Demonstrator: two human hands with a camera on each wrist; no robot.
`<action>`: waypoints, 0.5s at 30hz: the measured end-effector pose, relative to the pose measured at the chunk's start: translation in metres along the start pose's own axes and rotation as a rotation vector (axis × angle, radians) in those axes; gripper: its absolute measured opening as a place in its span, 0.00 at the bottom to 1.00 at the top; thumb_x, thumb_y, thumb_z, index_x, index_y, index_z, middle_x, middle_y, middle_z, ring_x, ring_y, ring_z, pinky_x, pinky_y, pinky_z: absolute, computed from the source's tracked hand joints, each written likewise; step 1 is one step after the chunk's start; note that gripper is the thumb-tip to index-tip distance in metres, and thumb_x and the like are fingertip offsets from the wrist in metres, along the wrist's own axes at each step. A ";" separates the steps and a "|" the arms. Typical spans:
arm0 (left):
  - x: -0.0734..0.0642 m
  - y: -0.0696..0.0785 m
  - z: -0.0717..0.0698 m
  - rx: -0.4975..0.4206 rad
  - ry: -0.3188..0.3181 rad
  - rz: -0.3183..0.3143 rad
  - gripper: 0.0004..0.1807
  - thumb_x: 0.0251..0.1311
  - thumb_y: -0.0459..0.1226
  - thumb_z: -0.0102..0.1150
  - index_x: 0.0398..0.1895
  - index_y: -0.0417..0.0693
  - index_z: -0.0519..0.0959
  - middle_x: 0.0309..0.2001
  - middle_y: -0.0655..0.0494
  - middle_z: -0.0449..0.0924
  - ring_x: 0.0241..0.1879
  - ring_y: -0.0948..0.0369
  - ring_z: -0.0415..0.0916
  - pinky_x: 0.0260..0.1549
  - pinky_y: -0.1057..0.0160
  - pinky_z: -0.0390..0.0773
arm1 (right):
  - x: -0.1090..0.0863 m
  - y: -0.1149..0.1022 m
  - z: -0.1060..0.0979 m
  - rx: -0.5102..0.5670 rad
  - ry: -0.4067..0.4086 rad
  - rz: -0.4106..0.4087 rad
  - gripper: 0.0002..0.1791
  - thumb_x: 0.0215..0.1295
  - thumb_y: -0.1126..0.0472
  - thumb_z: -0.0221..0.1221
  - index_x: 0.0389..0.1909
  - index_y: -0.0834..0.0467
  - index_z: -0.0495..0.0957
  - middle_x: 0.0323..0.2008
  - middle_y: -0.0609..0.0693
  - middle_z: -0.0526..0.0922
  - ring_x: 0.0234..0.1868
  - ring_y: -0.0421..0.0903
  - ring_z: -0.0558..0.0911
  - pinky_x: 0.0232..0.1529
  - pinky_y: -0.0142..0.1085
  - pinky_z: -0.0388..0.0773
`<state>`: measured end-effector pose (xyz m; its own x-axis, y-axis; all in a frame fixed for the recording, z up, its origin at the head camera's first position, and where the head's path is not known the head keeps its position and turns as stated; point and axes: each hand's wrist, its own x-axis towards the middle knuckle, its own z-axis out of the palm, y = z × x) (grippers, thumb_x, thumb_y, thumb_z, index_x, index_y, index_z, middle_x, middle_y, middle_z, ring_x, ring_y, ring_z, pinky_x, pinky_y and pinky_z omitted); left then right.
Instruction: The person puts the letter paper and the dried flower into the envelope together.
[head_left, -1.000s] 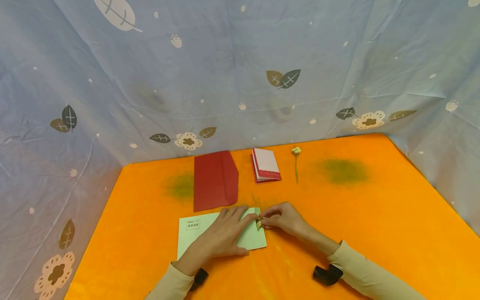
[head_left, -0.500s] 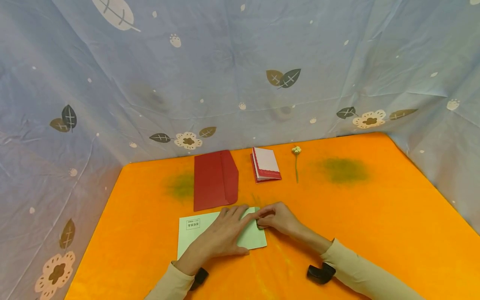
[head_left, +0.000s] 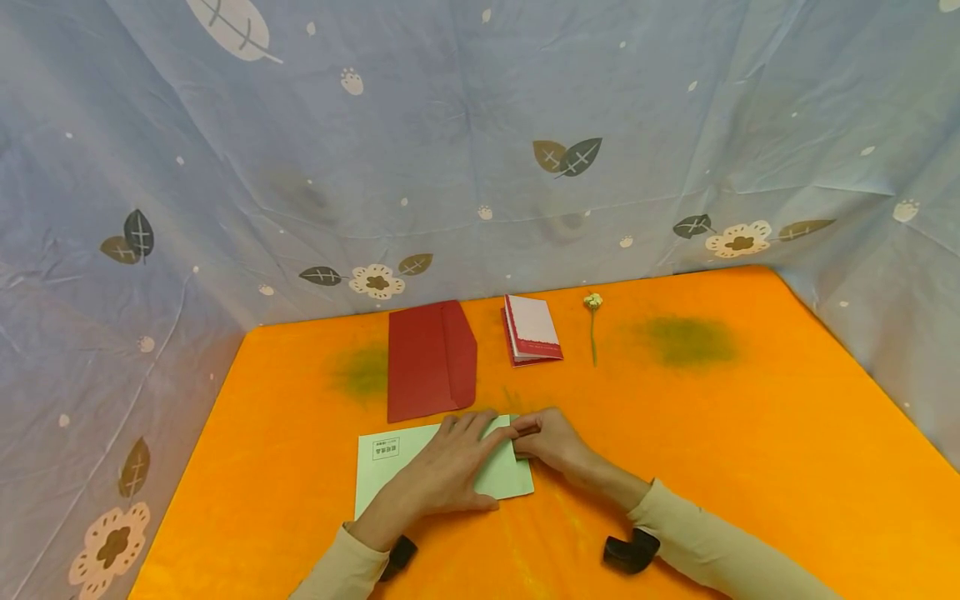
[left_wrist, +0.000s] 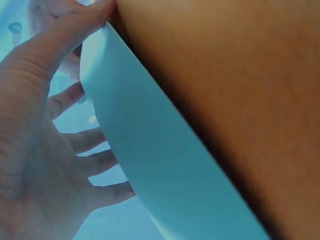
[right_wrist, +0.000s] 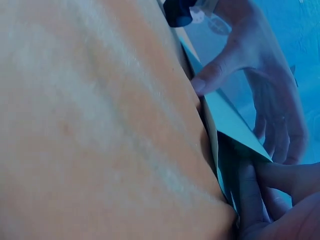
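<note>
My left hand (head_left: 442,467) grips a light green envelope (head_left: 504,479) across its width, thumb at the near long edge and fingers toward the far edge. The left wrist view shows the spread fingers (left_wrist: 102,161) reaching that edge. At the envelope's right end my right hand (head_left: 551,442) has its fingertips at the opening. Up close in the right wrist view, the mouth gapes and one finger (right_wrist: 248,192) reaches inside, with the others (right_wrist: 280,175) close at the rim. Any flower there is hidden now, so I cannot tell whether the fingers still hold it.
Behind the envelope lies a dark red envelope (head_left: 420,362) with its flap to the right. A small folded white and red card (head_left: 534,325) stands beside it, then a single stemmed pale yellow flower (head_left: 593,304). Patterned cloth walls (head_left: 465,167) enclose the orange table (head_left: 712,450).
My right hand has moved left into the envelope's open end. The pale yellow flower head it pinched there a second ago has gone out of sight. My left hand stays put.
</note>
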<state>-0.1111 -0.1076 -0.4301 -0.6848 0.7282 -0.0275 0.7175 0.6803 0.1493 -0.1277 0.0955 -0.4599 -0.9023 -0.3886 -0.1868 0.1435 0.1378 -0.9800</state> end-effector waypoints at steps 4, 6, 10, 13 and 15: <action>0.000 0.001 0.000 -0.007 -0.004 -0.004 0.52 0.45 0.61 0.72 0.72 0.58 0.58 0.68 0.48 0.61 0.64 0.50 0.63 0.61 0.45 0.64 | 0.000 0.001 0.003 0.035 -0.003 0.009 0.12 0.59 0.74 0.60 0.43 0.74 0.82 0.37 0.61 0.86 0.35 0.42 0.83 0.40 0.34 0.82; 0.000 0.001 0.000 -0.007 -0.004 -0.004 0.52 0.45 0.61 0.72 0.72 0.58 0.58 0.68 0.48 0.61 0.64 0.50 0.63 0.61 0.45 0.64 | -0.001 0.001 0.002 0.065 -0.033 0.009 0.13 0.61 0.73 0.59 0.45 0.76 0.80 0.40 0.63 0.86 0.38 0.44 0.84 0.43 0.36 0.82; 0.000 0.001 0.001 -0.001 -0.002 -0.001 0.53 0.46 0.61 0.72 0.73 0.58 0.57 0.68 0.48 0.60 0.64 0.50 0.63 0.61 0.46 0.65 | -0.002 0.003 -0.003 0.148 -0.115 0.022 0.15 0.67 0.73 0.55 0.50 0.78 0.76 0.47 0.66 0.83 0.45 0.47 0.84 0.49 0.39 0.80; 0.000 0.001 0.001 0.014 -0.001 0.001 0.53 0.46 0.62 0.71 0.73 0.58 0.57 0.68 0.48 0.61 0.64 0.51 0.63 0.61 0.46 0.65 | -0.002 0.004 -0.007 0.191 -0.156 0.046 0.16 0.69 0.73 0.52 0.53 0.79 0.74 0.52 0.68 0.80 0.48 0.47 0.83 0.50 0.40 0.79; 0.000 0.001 0.001 0.022 -0.002 0.002 0.53 0.46 0.62 0.71 0.73 0.56 0.57 0.68 0.48 0.61 0.64 0.52 0.63 0.61 0.47 0.65 | -0.001 0.003 -0.009 0.199 -0.168 0.060 0.17 0.69 0.73 0.51 0.55 0.80 0.72 0.54 0.70 0.78 0.50 0.48 0.82 0.51 0.40 0.79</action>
<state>-0.1101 -0.1074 -0.4309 -0.6835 0.7294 -0.0289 0.7212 0.6808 0.1276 -0.1295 0.1046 -0.4624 -0.8118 -0.5334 -0.2376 0.2870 -0.0101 -0.9579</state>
